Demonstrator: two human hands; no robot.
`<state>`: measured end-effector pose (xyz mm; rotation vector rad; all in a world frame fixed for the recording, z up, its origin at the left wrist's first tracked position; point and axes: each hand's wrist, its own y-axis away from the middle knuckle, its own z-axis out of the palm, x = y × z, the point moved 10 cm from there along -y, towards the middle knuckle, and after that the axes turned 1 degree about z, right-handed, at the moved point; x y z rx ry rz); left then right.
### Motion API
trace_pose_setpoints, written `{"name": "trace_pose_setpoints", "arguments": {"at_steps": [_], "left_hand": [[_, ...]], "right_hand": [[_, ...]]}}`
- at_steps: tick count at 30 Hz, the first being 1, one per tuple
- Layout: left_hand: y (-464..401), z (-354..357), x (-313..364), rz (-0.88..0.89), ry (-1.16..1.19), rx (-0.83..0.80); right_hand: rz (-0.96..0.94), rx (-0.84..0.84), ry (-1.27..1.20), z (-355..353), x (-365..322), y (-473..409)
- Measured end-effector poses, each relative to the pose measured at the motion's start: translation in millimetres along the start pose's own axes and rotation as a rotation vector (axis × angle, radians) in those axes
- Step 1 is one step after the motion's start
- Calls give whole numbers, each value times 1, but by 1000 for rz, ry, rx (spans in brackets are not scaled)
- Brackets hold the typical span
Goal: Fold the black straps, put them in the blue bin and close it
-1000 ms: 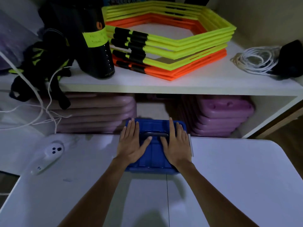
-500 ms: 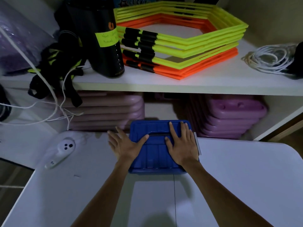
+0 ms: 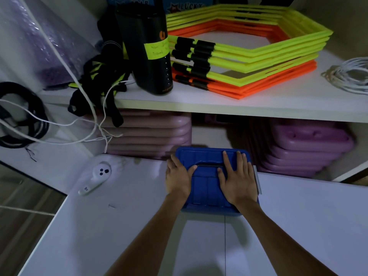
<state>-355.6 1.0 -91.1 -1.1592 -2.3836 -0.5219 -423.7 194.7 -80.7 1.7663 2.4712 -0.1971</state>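
Because the lid must seat all round before the blue bin [image 3: 209,188] counts as closed, I have both palms bearing on it. My right hand [image 3: 238,181] lies flat on the lid's right half, fingers [image 3: 227,158] spread and extended toward the far edge, gripping nothing. My left hand [image 3: 177,179] sits at the lid's left edge, thumb laid inward beside the recessed black handle [image 3: 207,165] between my hands, the other fingers open and draped over the rim, presumably to press that side down. The bin rests on the white table [image 3: 298,226] directly under my palms. No black straps show near my fingers; I judge them inside, though the lid hides the contents. A white controller [image 3: 95,177] lies well left of my left hand.
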Motion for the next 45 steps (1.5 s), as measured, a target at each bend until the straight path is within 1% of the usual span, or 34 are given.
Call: {"name": "trace_pose_setpoints", "arguments": {"at_steps": [2, 3, 5, 6, 8, 10, 12, 13, 14, 16, 17, 18, 19, 25, 28, 32, 35, 38, 40, 43, 44, 45], "left_hand": [[8, -4, 13, 101, -161, 110], [10, -3, 19, 156, -244, 132], [9, 8, 25, 269, -406, 74], [9, 12, 27, 314, -432, 59], [7, 9, 24, 349, -433, 73], [7, 12, 24, 355, -454, 80], [8, 13, 26, 362, -454, 85], [9, 12, 26, 359, -441, 85], [9, 11, 26, 353, -435, 81], [9, 11, 25, 345, -435, 73], [9, 12, 25, 344, -437, 67], [10, 12, 25, 344, -440, 61], [10, 12, 25, 344, -446, 57], [11, 12, 25, 349, -449, 57], [11, 12, 27, 355, -447, 54], [11, 14, 28, 355, -444, 44], [11, 11, 28, 346, -438, 39], [11, 12, 26, 336, -431, -32], [10, 15, 26, 343, -449, -93], [7, 14, 30, 377, -449, -195], [10, 13, 30, 412, -458, -188], [20, 11, 34, 458, -450, -161]], "right_hand": [[15, 6, -10, 0, 1, 1], [17, 2, -18, 0, 2, 1], [8, -20, -34, -1, 1, 2], [2, -34, -38, -2, 2, 2], [-23, -52, -75, -3, -2, 2], [-12, 3, -117, -15, 8, 4], [66, 46, -163, -22, 32, 8], [147, 23, -223, -18, 49, 10], [260, -33, -334, -9, 66, 14], [487, -146, -676, 10, 85, 24], [544, -165, -851, 17, 84, 26], [562, -167, -969, 19, 81, 27], [553, -164, -1012, 18, 78, 26], [406, -79, -811, -4, 59, 22], [347, -76, -620, -9, 50, 21], [290, -126, -326, -8, 37, 24], [146, -98, -134, -4, 26, 23], [35, -138, 28, 1, 24, 16], [-16, -172, 66, 2, 25, 13], [1, -279, -36, -4, 23, 11], [-4, -292, -43, -4, 20, 11], [19, -299, -112, -7, 17, 14]]}}
